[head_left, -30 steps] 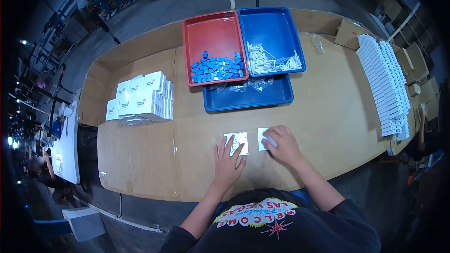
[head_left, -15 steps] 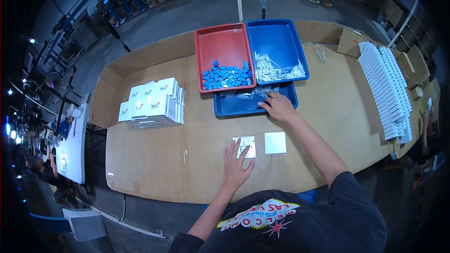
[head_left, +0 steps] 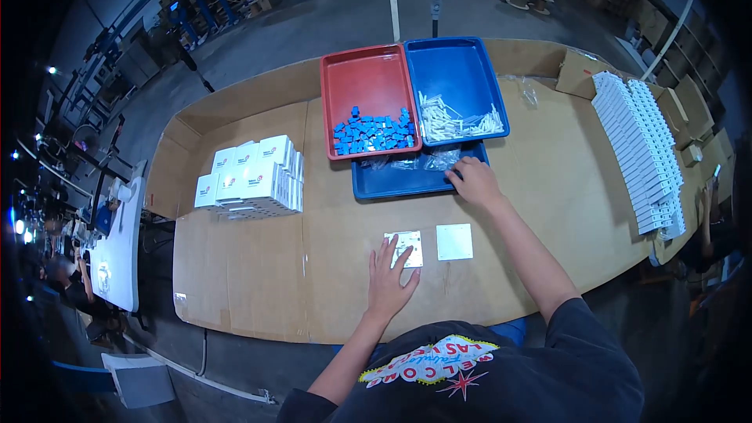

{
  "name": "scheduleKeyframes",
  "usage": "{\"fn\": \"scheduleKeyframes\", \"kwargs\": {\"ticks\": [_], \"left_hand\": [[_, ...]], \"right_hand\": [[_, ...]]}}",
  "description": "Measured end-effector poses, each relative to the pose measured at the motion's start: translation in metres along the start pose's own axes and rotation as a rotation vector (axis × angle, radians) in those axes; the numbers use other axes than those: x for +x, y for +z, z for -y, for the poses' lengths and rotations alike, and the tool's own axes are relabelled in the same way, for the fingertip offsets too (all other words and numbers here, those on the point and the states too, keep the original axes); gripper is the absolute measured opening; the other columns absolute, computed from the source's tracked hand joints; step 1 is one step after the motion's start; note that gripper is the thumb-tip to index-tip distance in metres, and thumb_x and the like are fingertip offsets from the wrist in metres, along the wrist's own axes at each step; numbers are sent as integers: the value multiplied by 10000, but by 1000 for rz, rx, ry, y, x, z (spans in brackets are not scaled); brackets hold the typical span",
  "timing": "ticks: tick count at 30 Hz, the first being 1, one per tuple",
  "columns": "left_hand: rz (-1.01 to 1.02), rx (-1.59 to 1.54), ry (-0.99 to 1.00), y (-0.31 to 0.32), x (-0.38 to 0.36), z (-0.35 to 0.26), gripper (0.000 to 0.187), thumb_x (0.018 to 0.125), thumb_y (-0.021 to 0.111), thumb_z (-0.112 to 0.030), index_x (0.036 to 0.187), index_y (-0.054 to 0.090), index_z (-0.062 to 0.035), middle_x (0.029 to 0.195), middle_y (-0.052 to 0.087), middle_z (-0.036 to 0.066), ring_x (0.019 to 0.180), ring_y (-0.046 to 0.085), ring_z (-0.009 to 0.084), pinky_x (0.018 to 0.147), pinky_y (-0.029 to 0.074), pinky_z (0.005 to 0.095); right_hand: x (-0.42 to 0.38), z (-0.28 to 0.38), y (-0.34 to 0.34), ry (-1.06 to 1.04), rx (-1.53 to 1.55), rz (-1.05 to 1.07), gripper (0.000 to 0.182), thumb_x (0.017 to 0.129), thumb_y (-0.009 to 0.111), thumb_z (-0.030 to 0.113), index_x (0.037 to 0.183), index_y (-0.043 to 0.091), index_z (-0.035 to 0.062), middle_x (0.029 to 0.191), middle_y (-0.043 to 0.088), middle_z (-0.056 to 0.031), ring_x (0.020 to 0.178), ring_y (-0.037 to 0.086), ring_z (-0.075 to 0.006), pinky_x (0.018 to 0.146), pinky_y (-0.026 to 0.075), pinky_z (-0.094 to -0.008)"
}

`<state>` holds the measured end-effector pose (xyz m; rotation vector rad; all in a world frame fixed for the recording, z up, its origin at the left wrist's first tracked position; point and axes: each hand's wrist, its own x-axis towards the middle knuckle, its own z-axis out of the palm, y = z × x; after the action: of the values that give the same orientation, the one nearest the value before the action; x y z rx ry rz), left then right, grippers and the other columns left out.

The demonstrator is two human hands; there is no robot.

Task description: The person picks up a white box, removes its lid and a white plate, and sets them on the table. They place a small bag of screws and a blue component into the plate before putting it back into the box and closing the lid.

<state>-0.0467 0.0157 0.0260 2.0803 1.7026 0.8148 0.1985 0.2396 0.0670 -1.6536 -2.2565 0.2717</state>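
My left hand (head_left: 391,280) rests with spread fingers on a square white plate (head_left: 414,254) that has small parts or markings on it, partly covered by the fingers. Beside it on the right lies a second, plain white square plate (head_left: 454,242). My right hand (head_left: 476,182) is at the right end of the lower blue tray (head_left: 398,186), its fingers bent and close together. Whatever they pinch, if anything, is too small to make out. Clear plastic bags (head_left: 442,160) lie in this tray, partly under the upper trays.
A red tray (head_left: 366,78) of blue pieces and a blue tray (head_left: 450,74) of white plastic pieces overlap the lower tray's back. White boxes (head_left: 266,176) are stacked at left. Rows of white parts (head_left: 638,153) stand at right. Cardboard walls (head_left: 251,88) edge the table.
My right hand has drawn back from the bags toward the lower tray's right end, its fingers closing up. My left hand stays on the plate. The whole view has shifted slightly.
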Motion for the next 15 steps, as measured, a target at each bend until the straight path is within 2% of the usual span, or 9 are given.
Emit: {"fn": "scheduleKeyframes", "kwargs": {"ticks": [5,11,14,15], "left_hand": [[-19,-15,-2,0,0,0,510,924,740,-330,1394,652,-153,1636,413,158,1544,335,400,1220,227,646],[-13,-3,5,0,-1,1,524,931,727,-332,1420,637,-167,1645,400,149,1557,313,385,1229,234,640],[-61,-97,14,2,-2,3,498,923,734,-307,1395,660,-164,1640,410,158,1556,313,406,1233,252,617],[-90,-88,23,-1,-2,1,483,919,738,-293,1377,672,-156,1623,431,160,1542,333,414,1229,261,614]], "right_hand": [[11,8,-10,31,36,-128,177,886,722,197,1007,749,71,970,725,-129,983,704,-354,850,559,-508],[33,-13,12,74,-63,-51,163,875,715,169,1016,762,101,1012,714,-138,992,705,-337,856,561,-498],[30,-16,10,68,-21,-112,172,867,717,166,1017,775,105,993,704,-134,926,692,-350,814,554,-499],[28,-14,7,52,48,-181,157,882,716,167,1008,775,95,961,704,-117,878,686,-322,784,551,-471]]}}
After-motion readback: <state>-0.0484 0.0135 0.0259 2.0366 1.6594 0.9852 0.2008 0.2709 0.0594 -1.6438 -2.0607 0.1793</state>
